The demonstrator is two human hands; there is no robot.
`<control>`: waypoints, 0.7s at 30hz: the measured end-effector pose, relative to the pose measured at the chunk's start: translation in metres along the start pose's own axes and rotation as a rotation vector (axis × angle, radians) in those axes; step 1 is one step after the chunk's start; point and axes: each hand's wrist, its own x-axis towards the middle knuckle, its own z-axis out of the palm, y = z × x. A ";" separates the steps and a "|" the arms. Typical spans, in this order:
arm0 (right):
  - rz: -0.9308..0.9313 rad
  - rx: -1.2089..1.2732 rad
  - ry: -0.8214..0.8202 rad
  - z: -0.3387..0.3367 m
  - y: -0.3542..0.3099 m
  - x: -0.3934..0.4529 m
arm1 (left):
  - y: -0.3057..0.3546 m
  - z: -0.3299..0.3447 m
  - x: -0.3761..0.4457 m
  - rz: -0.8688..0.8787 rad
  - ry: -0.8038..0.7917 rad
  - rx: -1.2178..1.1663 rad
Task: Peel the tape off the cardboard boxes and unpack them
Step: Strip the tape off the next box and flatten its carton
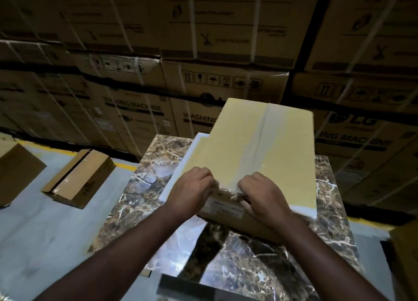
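A flat cardboard box (pixel 228 147) lies on a marble-patterned table (pixel 153 176). A strip of clear tape (pixel 255 151) runs down the middle of its top to the near edge. My left hand (pixel 192 190) rests curled at the box's near edge, left of the tape. My right hand (pixel 262 194) pinches the tape's end where it folds over the near edge, above a white label (pixel 224 207). White foam sheets (pixel 192 149) stick out from under the box on the left and near right.
Two smaller cardboard boxes (pixel 79 178) (pixel 15 171) lie on the grey floor at left, by a yellow line. Stacked, strapped washing-machine cartons (pixel 203 74) form a wall behind the table. Another carton's corner (pixel 404 255) shows at the right edge.
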 end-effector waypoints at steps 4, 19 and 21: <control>0.123 0.057 0.079 -0.004 -0.002 -0.017 | -0.007 -0.006 0.014 0.058 -0.067 -0.082; 0.411 0.085 -0.005 0.004 -0.028 0.002 | 0.008 -0.001 0.018 0.015 -0.121 -0.439; 0.386 0.119 0.019 0.010 -0.034 0.011 | 0.004 -0.002 0.013 0.008 -0.172 -0.483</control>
